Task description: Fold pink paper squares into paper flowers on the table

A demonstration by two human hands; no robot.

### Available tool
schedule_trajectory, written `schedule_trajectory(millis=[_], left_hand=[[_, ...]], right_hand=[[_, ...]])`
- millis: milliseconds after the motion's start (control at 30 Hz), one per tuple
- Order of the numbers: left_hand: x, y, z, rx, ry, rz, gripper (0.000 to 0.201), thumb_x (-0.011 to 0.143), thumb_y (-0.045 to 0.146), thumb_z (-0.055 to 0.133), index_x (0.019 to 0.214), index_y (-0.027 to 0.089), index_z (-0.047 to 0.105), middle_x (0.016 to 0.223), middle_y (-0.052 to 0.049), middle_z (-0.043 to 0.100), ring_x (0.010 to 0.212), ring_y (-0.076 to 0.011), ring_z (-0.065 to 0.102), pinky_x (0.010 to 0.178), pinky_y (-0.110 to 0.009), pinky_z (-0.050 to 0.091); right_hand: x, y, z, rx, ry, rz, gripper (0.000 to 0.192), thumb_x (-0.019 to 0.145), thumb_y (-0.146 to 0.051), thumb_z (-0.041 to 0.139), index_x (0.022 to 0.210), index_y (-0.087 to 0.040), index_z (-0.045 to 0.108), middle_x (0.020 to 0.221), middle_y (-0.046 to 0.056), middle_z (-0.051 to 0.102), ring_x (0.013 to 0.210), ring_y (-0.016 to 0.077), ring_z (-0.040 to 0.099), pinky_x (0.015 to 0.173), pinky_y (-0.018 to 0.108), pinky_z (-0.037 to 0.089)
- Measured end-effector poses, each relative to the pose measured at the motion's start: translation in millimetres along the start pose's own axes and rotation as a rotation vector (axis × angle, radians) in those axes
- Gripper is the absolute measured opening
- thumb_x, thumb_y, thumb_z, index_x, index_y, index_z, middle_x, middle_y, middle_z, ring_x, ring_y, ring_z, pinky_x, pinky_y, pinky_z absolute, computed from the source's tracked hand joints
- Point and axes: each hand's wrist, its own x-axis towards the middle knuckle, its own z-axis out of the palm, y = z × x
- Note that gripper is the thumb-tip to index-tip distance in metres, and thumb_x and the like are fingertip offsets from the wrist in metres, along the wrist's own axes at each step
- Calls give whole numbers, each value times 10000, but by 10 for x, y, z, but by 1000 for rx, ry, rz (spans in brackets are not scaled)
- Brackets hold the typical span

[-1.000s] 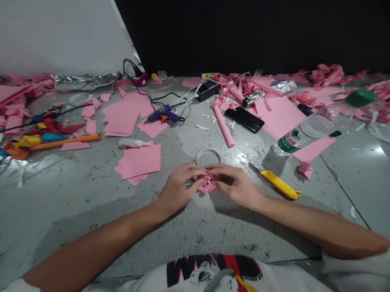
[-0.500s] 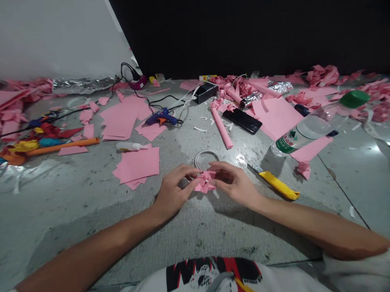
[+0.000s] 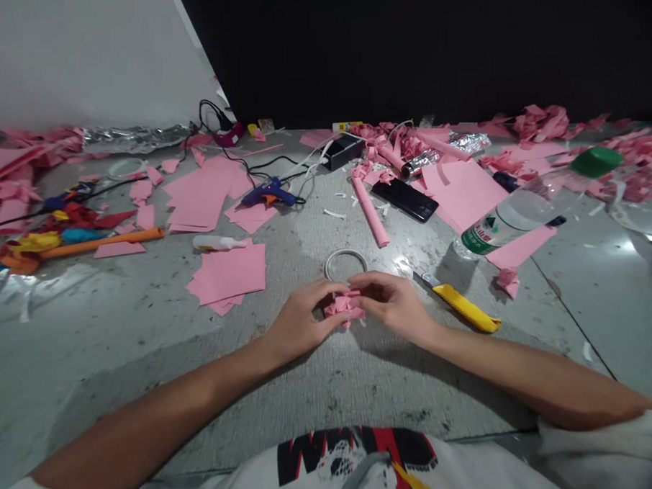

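Observation:
Between my two hands is a small folded pink paper piece [image 3: 344,308], creased into several points. My left hand [image 3: 302,314] grips its left side, thumb along the near edge and fingers at the far edge. From the right, my right hand [image 3: 393,306] pinches it with thumb and fingertips. Just beyond the hands a grey-white ring, like a tape roll [image 3: 346,265], lies on the table. A yellow utility knife [image 3: 466,307] rests right of my right hand. To the left sits a stack of pink paper squares [image 3: 233,277] with a white glue tube [image 3: 218,243] at its top edge.
A clear bottle with a green cap [image 3: 519,211] stands on the right. Farther back are a phone [image 3: 405,200], a rolled pink paper tube [image 3: 370,210], a blue glue gun [image 3: 270,193] with cords and a black box [image 3: 343,151]. Pink scraps [image 3: 542,123] line the wall.
The pink paper piece has been turned or tilted between my fingers, and its folds face differently. My left fingers have shifted slightly right and down. Both hands stay in about the same place.

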Motion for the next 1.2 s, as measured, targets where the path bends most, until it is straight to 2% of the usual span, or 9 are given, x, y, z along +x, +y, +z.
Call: schedule_trajectory(millis=[133,300,433,633,800,933,1067,1200], left_hand=[[-31,-15,1,-3,25,-47,319,862,261,822,1150,225,690,1046,-40,743,924,-184,690,822,-313,515],[-46,-18,-2,44,26,-29,286,854,231,828,1105,226,688,1021,-18,741,913,-171,681,814,-295,499],[-47,0,4,77,51,19,254,850,194,824,1064,205,688,1009,-26,739,923,-176,678,834,-298,499],[-70,-1,9,116,78,3,224,846,230,833,1022,200,696,932,-13,734,846,-168,671,771,-285,488],[-81,-8,4,97,77,-19,212,851,239,830,1019,214,702,975,-13,755,898,-175,692,818,-300,501],[-82,-18,7,91,80,-2,209,858,251,826,1020,217,698,989,-22,760,905,-179,698,827,-308,513],[-81,-15,7,114,77,53,202,868,241,814,1029,214,693,990,-34,756,913,-185,699,832,-315,522],[-78,3,8,119,79,74,182,879,236,801,1017,205,687,962,-32,748,876,-175,695,815,-304,525]], right_hand=[[-1,-46,11,-100,-58,39,198,841,-239,796,1032,-200,763,936,46,773,843,193,717,778,329,568],[4,-63,16,-111,-45,22,108,833,-237,796,926,-198,758,871,32,737,800,183,674,732,314,525],[-6,-32,13,-120,-40,8,111,847,-270,803,927,-207,761,874,29,723,788,178,659,720,312,511],[-18,-10,12,-141,-49,-35,72,866,-251,790,903,-203,751,883,28,709,804,175,651,736,313,505],[-27,-4,25,-120,-32,-10,108,853,-239,806,941,-202,754,881,27,710,800,178,656,731,315,518],[-20,-37,12,-177,-33,-80,212,848,-187,810,1057,-216,784,916,39,734,839,192,663,746,330,520],[-19,-110,-11,-304,-66,-178,163,884,-144,781,1011,-242,810,905,42,758,884,210,662,783,355,508],[-33,-141,-4,-319,-39,-238,194,875,-104,786,993,-256,811,927,37,780,918,217,671,823,370,512]])
